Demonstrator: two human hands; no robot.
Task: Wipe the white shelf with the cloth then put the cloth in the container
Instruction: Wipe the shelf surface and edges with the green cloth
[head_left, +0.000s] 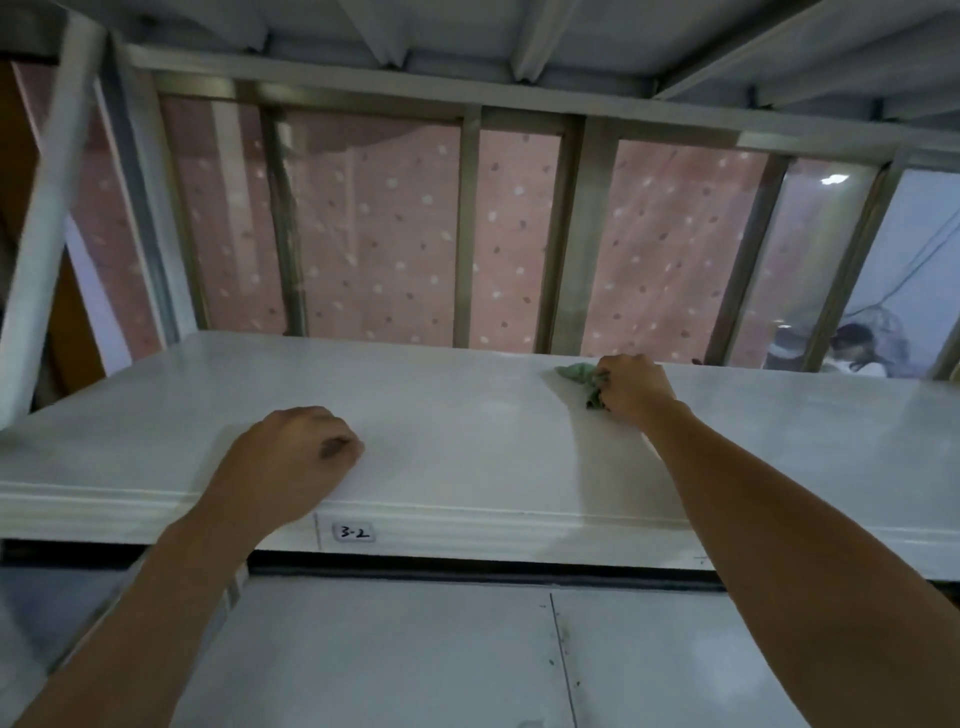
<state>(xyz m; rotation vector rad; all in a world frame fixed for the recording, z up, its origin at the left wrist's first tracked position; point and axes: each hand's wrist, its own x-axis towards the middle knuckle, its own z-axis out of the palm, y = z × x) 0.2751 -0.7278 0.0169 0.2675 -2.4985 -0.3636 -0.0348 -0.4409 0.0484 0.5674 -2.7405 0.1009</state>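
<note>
A wide white shelf (467, 415) stretches across the middle of the head view, with a label reading 3-2 on its front edge. My right hand (631, 387) is far back on the shelf's right half, closed on a crumpled green cloth (582, 378) that pokes out to the left of the fingers and lies against the surface. My left hand (296, 457) rests as a closed fist on the shelf near its front edge, holding nothing. No container is in view.
A metal-framed window (467, 234) with a pink dotted curtain runs behind the shelf. A white post (52, 208) stands at the left. A second shelf underside (467, 41) hangs overhead. A lower white surface (415, 649) lies below. A person sits beyond the glass at far right.
</note>
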